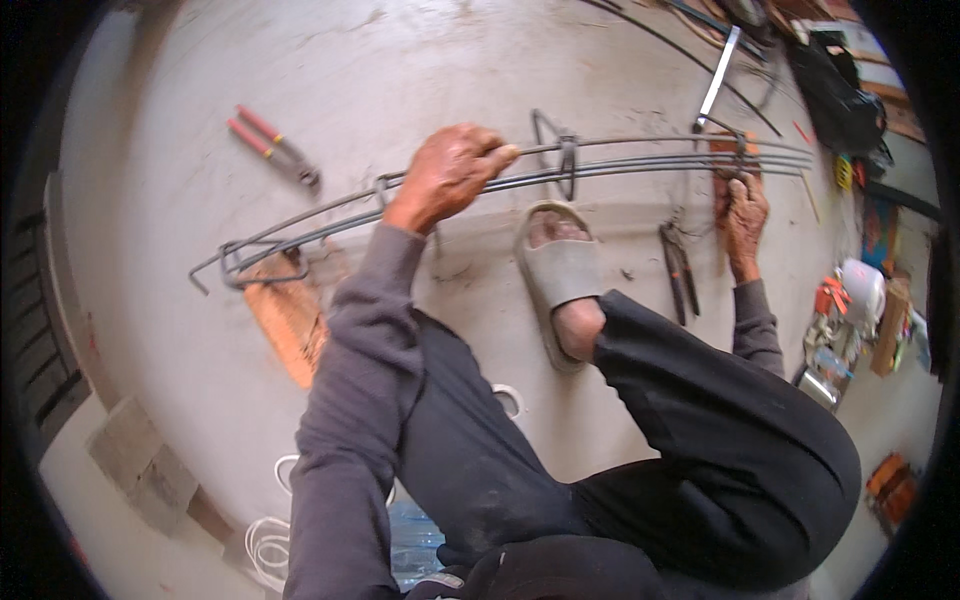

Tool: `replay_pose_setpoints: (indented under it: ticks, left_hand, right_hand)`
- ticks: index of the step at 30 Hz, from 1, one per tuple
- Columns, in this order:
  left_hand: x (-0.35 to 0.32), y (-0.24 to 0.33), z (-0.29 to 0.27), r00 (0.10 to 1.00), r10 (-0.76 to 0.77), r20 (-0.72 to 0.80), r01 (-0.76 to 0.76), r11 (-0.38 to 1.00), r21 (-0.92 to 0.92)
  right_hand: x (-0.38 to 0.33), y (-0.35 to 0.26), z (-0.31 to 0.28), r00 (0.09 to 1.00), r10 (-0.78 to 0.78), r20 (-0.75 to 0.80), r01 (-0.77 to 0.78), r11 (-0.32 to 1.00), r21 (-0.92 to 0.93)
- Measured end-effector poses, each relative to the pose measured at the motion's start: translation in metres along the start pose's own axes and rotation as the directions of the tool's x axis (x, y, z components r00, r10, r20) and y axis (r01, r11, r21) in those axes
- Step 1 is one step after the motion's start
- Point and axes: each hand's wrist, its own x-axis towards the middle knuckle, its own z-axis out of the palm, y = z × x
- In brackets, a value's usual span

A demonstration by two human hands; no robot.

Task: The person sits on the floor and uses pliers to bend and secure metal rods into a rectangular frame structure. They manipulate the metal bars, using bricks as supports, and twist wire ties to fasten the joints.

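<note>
Concrete floor (400, 60): pale and scuffed, spread out before a seated person wearing a sandal (560, 275), with clutter along the right wall
Rod frame: long steel rods (650, 160) running left to right just beyond the sandal, the left end over a wooden block (285, 315), the right over a reddish block (719, 190)
Left hand (455, 175): fingers closed around the top rod (640, 139), left of centre, thumb lying along it
Right hand (745, 215): fingers curled at the rods beside the right-end stirrup (741, 150); cannot tell whether they grip anything
Progress: rods already run through the right-end, centre (568, 168) and left-end stirrups (232, 265); the centre one looks skewed, so squaring it is probably left; any ties are too small to make out
Pliers: red-handled pair (268, 142) beyond the frame, orange-handled pair (679, 265) near the right hand, both lying unheld
</note>
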Motion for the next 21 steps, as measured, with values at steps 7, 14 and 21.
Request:
replay_pose_setpoints:
  ticks: [7,14,21]
  left_hand:
    - [-0.002,0.01,-0.001,0.996,-0.077,-0.041,0.079,0.996,0.038]
    - [0.005,0.0,0.001,0.999,0.026,-0.036,-0.022,0.993,0.112]
    - [0.003,0.02,-0.003,0.99,-0.101,-0.101,0.101,0.995,-0.009]
  right_hand:
    - [0.025,-0.004,-0.023,0.984,-0.165,0.073,0.176,0.968,-0.182]
    - [0.056,0.004,-0.047,0.856,-0.432,0.284,0.516,0.747,-0.42]
    - [0.06,-0.047,-0.05,0.986,-0.015,0.168,0.062,0.959,-0.278]
